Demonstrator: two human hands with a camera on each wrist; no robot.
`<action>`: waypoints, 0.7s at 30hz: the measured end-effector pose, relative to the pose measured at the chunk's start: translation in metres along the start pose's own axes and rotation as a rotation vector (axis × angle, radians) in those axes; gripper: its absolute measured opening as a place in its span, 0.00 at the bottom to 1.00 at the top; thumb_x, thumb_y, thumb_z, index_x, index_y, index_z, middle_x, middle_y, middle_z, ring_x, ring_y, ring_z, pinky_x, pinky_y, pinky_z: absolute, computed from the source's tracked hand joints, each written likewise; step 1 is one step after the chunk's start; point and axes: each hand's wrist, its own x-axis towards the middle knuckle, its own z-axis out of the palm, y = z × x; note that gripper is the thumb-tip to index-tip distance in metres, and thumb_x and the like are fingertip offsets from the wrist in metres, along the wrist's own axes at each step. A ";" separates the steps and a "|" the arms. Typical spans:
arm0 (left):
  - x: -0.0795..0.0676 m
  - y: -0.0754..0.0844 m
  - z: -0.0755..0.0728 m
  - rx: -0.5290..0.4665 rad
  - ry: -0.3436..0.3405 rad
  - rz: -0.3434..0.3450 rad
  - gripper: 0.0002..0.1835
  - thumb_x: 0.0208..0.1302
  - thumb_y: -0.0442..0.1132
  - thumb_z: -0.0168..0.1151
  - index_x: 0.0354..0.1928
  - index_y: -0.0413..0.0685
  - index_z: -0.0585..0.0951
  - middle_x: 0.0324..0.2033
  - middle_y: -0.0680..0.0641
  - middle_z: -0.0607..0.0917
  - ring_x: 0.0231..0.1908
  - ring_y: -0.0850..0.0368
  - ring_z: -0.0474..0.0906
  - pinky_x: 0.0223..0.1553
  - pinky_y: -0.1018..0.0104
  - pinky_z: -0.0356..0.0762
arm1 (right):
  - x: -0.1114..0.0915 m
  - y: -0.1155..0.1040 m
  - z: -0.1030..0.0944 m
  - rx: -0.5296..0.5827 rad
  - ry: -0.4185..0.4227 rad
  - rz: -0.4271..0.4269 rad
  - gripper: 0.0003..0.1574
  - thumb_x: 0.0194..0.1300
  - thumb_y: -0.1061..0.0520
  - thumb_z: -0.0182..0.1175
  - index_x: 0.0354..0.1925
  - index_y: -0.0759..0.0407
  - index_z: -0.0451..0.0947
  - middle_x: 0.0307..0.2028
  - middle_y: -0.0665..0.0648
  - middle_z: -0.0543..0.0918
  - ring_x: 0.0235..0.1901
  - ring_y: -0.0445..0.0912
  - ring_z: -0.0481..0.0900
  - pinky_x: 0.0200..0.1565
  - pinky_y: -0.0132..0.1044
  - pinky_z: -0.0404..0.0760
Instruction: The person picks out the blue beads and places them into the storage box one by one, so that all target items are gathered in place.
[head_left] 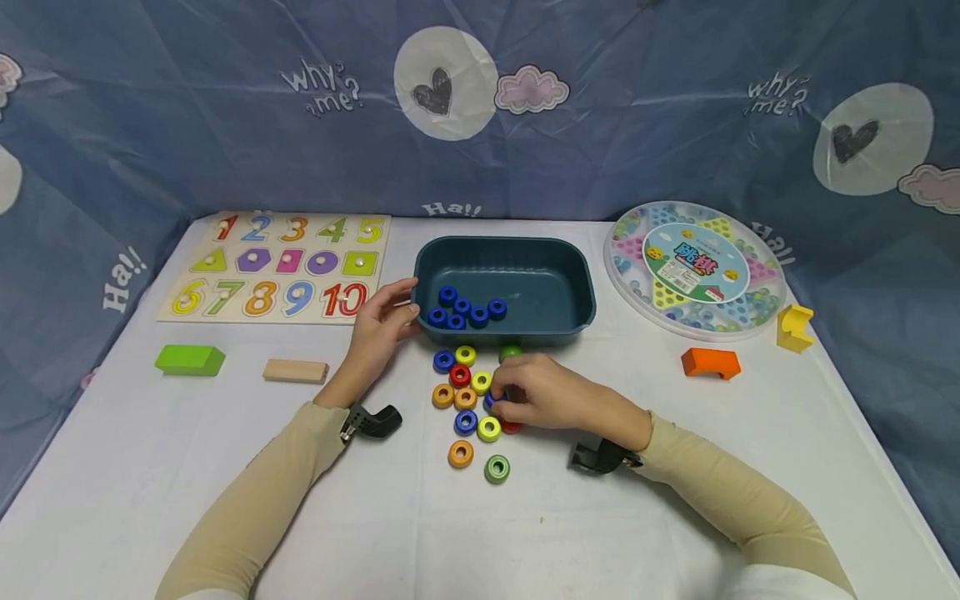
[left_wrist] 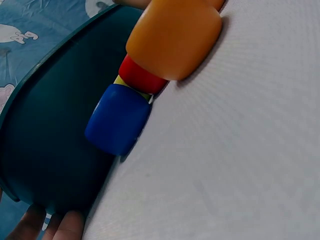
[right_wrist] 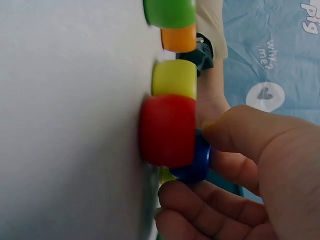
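A dark teal plastic bin [head_left: 517,340] holds several blue rings [head_left: 478,316] toward its left end. My left hand [head_left: 381,327] rests against the bin's left end; in the left wrist view its fingertips [left_wrist: 69,227] touch the outer wall. Among the loose rings in front of the bin, my right hand [head_left: 551,392] pinches a blue ring [right_wrist: 200,160] between thumb and fingers, just beside a red ring [right_wrist: 169,131]. Around it lie blue, yellow, orange, red and green rings, including a yellow ring [head_left: 489,429], an orange ring [head_left: 461,454] and a green ring [head_left: 497,469].
A number-and-shape puzzle board [head_left: 273,267] lies back left, with a green block [head_left: 190,360] and a wooden block [head_left: 296,371] before it. Back right are a round marble game box [head_left: 697,271], an orange arch block [head_left: 711,362] and a yellow block [head_left: 795,327].
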 end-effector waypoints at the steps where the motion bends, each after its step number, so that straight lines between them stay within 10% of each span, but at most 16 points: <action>1: 0.000 0.000 0.000 0.000 0.000 0.000 0.22 0.70 0.36 0.54 0.65 0.46 0.71 0.61 0.39 0.73 0.54 0.47 0.76 0.46 0.71 0.85 | 0.000 0.000 -0.002 0.002 0.005 0.000 0.04 0.59 0.54 0.66 0.31 0.51 0.79 0.28 0.47 0.77 0.27 0.38 0.71 0.28 0.25 0.72; 15: 0.002 0.000 0.000 0.001 0.011 0.003 0.23 0.70 0.35 0.54 0.66 0.45 0.71 0.62 0.39 0.73 0.52 0.53 0.76 0.46 0.70 0.85 | 0.012 -0.002 -0.055 -0.029 0.210 -0.019 0.04 0.56 0.57 0.67 0.31 0.54 0.81 0.28 0.48 0.82 0.25 0.38 0.76 0.28 0.27 0.80; 21: 0.001 0.000 0.002 -0.007 0.009 0.007 0.23 0.69 0.35 0.54 0.66 0.44 0.71 0.62 0.39 0.73 0.52 0.52 0.76 0.45 0.71 0.85 | 0.033 0.022 -0.085 0.007 0.231 0.147 0.03 0.58 0.56 0.67 0.32 0.54 0.83 0.27 0.50 0.85 0.23 0.39 0.79 0.28 0.32 0.79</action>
